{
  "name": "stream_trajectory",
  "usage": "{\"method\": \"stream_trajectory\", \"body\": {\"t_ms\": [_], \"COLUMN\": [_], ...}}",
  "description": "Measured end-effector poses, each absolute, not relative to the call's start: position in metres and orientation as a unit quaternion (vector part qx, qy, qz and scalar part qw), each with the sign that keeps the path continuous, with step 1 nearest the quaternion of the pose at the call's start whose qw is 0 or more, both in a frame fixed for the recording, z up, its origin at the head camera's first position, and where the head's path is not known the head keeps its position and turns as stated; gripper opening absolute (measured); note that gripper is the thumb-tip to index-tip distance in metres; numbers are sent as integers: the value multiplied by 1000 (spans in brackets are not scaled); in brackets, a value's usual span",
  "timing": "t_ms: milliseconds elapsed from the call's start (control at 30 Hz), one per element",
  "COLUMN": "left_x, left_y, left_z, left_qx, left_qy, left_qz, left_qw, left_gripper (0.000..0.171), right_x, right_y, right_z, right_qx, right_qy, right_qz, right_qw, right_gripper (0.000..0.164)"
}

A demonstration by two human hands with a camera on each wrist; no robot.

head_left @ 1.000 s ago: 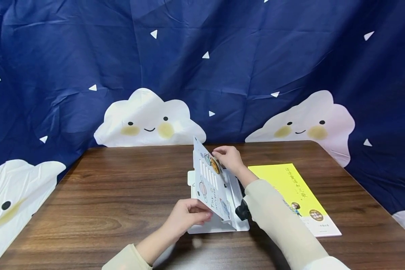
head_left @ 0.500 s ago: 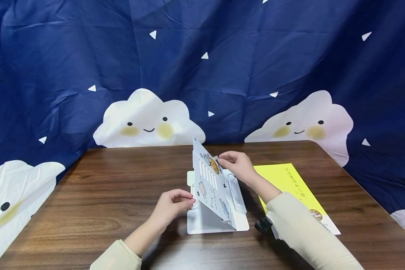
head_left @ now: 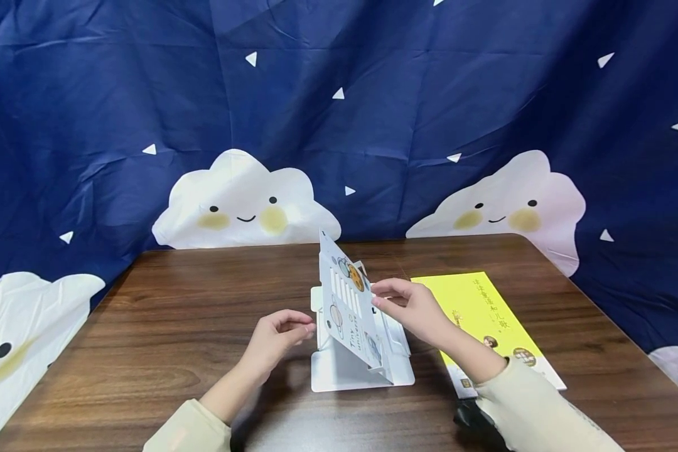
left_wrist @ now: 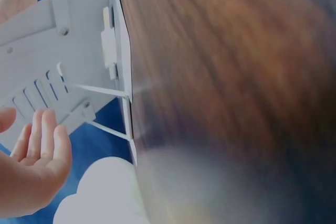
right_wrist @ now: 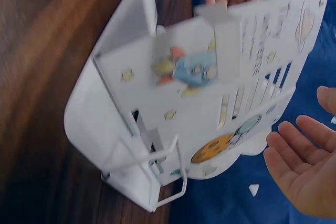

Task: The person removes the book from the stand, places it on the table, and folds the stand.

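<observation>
"Where does the white stand (head_left: 344, 371) sit?"

"Near the middle of the brown table (head_left: 147, 351). Its base lies flat and its panel (head_left: 358, 321) leans up between the two hands."

"How are the hands?"

"Neither holds anything. The left hand (head_left: 268, 344) is just beside the panel's back, fingers gently bent; the right hand (head_left: 415, 311) is just beside the front, fingers loose."

"What does the left wrist camera add?"

"The plain back, mostly hidden from the head camera: two thin rods (left_wrist: 100, 89) run from the panel to the base."

"And the right wrist camera?"

"The printed front, much more squarely: a rocket (right_wrist: 195, 69), an orange planet (right_wrist: 212, 148) and slots, plus a wire loop (right_wrist: 184, 178) at the base. A white tab (right_wrist: 228, 48) crosses the panel, a bit blurred."

"What does only the head view show?"

"A yellow book (head_left: 466, 301), flat to the stand's right, partly behind the right forearm (head_left: 471, 359)."
</observation>
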State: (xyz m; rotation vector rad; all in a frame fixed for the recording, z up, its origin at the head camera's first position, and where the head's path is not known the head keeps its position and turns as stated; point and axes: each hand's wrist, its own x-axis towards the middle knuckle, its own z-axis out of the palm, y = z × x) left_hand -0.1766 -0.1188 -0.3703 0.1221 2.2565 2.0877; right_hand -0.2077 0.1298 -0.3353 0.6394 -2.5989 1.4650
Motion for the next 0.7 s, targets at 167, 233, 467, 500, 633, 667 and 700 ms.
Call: {"method": "stream_trajectory", "body": {"t_ms": [167, 233, 467, 500, 633, 667, 700], "left_x": [-179, -181, -185, -186, -192, -195, -198], "left_y": [-119, -119, -119, -119, -117, -116, -116], "left_z": [-364, -360, -346, -345, -352, -355, -358], "left_qx": [25, 18, 24, 30, 68, 76, 83], "left_qy": [725, 722, 726, 733, 771, 784, 801], "left_qz": [688, 692, 686, 678, 631, 613, 590], "left_qw": [21, 11, -30, -37, -60, -62, -63], "left_gripper": [23, 24, 28, 27, 28, 29, 32], "right_x": [-181, -172, -160, -159, -155, -154, -153], "right_y": [126, 124, 120, 119, 115, 114, 113], "right_z": [-335, -336, -345, -347, -356, -358, -360], "right_qx": [235, 254, 300, 300, 300, 300, 301], "right_qy": [-848, -842, -841, -845, -866, -870, -873], "right_qz": [465, 460, 423, 414, 361, 348, 337], "right_qw": [102, 121, 152, 155, 174, 180, 185], "right_gripper": [22, 21, 31, 33, 43, 45, 47]}}
